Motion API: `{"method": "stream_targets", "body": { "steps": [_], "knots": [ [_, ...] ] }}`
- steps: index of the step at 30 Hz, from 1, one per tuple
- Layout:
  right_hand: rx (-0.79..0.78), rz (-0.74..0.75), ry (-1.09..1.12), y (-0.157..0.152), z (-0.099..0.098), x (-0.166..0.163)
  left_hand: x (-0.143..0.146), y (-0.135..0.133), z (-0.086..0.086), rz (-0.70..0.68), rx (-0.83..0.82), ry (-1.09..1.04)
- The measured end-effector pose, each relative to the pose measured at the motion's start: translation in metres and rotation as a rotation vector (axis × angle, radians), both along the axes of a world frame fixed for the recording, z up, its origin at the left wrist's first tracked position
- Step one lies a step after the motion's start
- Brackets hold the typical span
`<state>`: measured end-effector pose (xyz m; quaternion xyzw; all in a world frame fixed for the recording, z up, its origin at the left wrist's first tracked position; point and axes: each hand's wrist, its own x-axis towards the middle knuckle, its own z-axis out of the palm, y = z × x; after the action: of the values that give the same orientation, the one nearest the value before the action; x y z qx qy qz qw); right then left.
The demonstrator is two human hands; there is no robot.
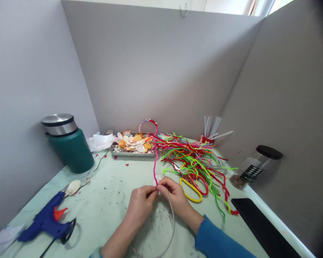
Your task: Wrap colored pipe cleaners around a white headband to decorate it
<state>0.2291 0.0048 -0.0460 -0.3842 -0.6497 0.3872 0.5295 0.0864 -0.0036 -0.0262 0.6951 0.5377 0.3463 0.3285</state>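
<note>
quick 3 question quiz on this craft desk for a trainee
1. True or false: the blue glue gun lies to the left of both hands.
2. What do the left hand and right hand pinch between them? A) pink pipe cleaner B) a glue stick C) scissors
3. Fill in: the tray by the back wall holds ____.

Key: 1 true; 2 A; 3 shells
</note>
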Motion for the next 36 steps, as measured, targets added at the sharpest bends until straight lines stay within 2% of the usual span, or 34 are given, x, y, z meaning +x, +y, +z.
{"method": "stream_targets", "body": {
  "steps": [7, 13, 17, 22, 26, 36],
  "knots": [
    [-0.006, -0.01, -0.016, -0.0016, 0.0014, -0.0014, -0.0008, 0.0012, -0.0028, -0.011, -0.015, -0.041],
    [-0.14, 0.022, 0.084, -0.0022, -0.0033, -0.0019, -0.0033, 0.0044, -0.0034, 0.035, -0.189, -0.234],
    [-0.059, -0.004, 0.021, -0.0024, -0.0045, -0.0018, -0.006, 0.0059, -0.0026, 0.045, -0.253, -0.325],
    [-0.043, -0.023, -0.005, -0.0023, -0.0043, -0.002, -0.0062, 0.0059, 0.0006, 0.015, -0.253, -0.332],
    [-0.031, -0.015, -0.036, -0.0042, -0.001, -0.0021, -0.0048, 0.0056, 0.0023, 0.051, -0.269, -0.334],
    [0.081, -0.07, -0.122, -0.0067, 0.0017, -0.002, -0.0035, 0.0056, -0.0018, 0.048, -0.31, -0.352]
  ]
}}
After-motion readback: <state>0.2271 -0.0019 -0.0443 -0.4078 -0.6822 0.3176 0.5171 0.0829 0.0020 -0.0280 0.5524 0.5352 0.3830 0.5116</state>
